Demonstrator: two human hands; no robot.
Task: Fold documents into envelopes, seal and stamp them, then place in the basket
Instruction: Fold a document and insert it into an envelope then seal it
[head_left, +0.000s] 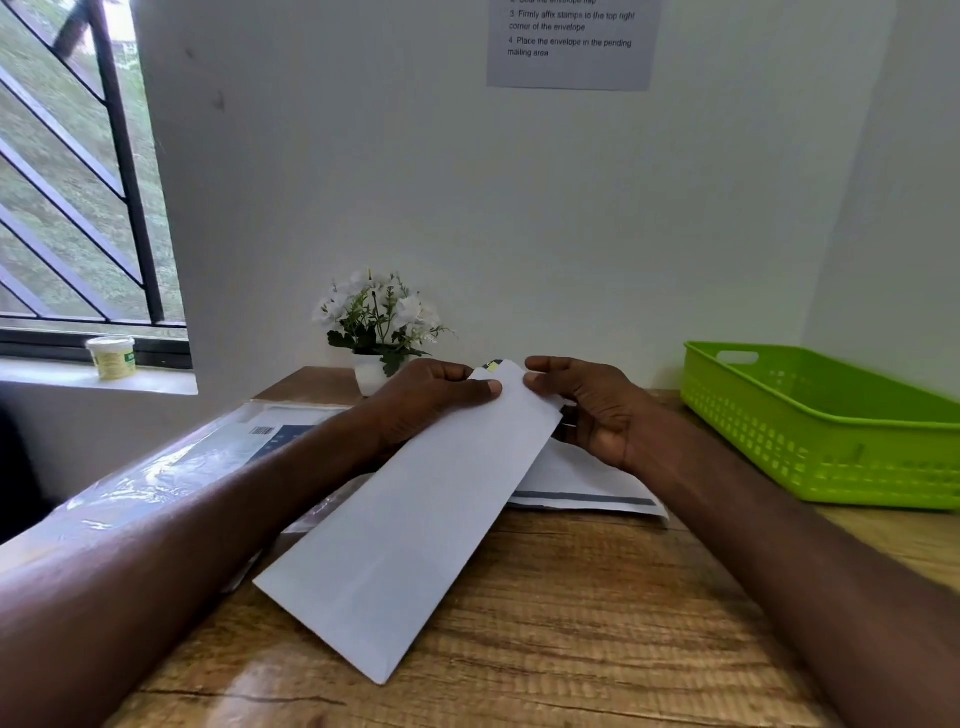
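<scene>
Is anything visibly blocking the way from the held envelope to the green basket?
Nothing visible does. The white envelope is held at its far end by the left hand and right hand; the green basket sits open-topped to the right, with only bare wooden table between.

You are showing two bare forearms with no sleeves reaching the wrists; your left hand (426, 400) and right hand (597, 410) are wearing no gloves, rings, watch or bands.

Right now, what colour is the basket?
Bright green basket, clearest in the head view.
</scene>
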